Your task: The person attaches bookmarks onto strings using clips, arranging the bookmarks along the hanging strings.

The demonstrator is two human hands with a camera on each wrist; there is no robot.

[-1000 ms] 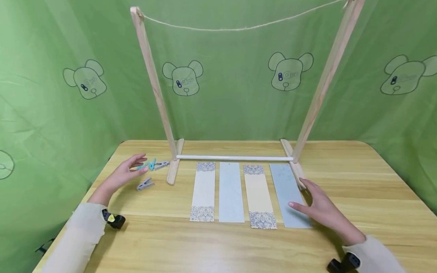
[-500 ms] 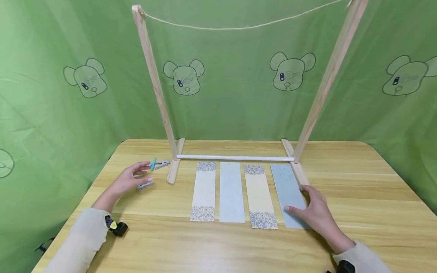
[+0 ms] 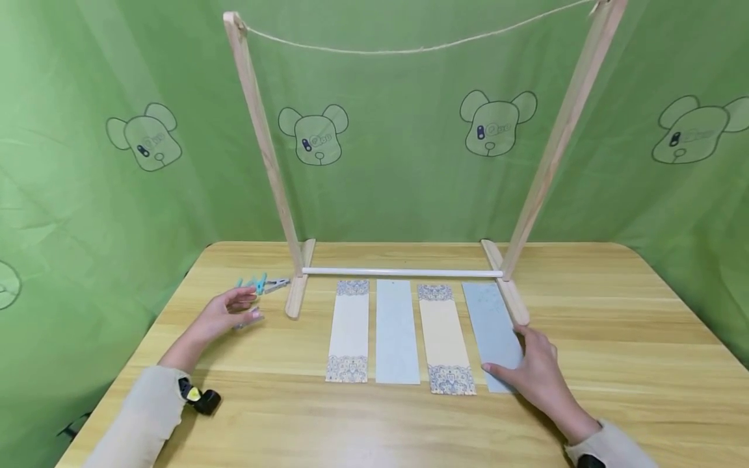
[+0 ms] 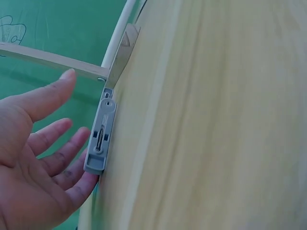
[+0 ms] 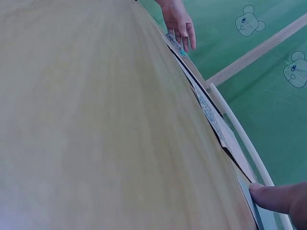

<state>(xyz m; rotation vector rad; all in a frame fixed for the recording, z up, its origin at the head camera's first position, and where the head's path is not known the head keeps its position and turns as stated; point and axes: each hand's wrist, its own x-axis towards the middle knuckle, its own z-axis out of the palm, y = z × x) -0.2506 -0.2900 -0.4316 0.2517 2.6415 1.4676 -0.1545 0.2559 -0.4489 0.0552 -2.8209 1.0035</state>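
Observation:
In the head view my left hand (image 3: 225,315) hovers at the left of the table, thumb and fingers apart, holding nothing. A grey clothespin (image 4: 101,132) lies beyond its fingers in the left wrist view; the head view shows it mostly hidden by the hand. Turquoise clothespins (image 3: 261,284) and another grey clothespin (image 3: 276,285) lie just past the fingertips. My right hand (image 3: 538,374) spans the rightmost blue paper strip (image 3: 491,312), thumb at its left edge and fingers by its right edge. That strip lies flat, its lower right part covered by the hand.
Beside it lie a cream strip (image 3: 446,331), a pale blue strip (image 3: 396,331) and a white strip (image 3: 350,328) with lace-print ends. Behind stands a wooden frame (image 3: 263,149) with a white crossbar (image 3: 404,272) and a sagging string (image 3: 374,52). A green curtain (image 3: 404,182) hangs behind the table.
My right hand has come left and lower over the blue strip, its thumb reaching the strip's left edge. My left hand has moved slightly right and down, over the nearer grey clothespin.

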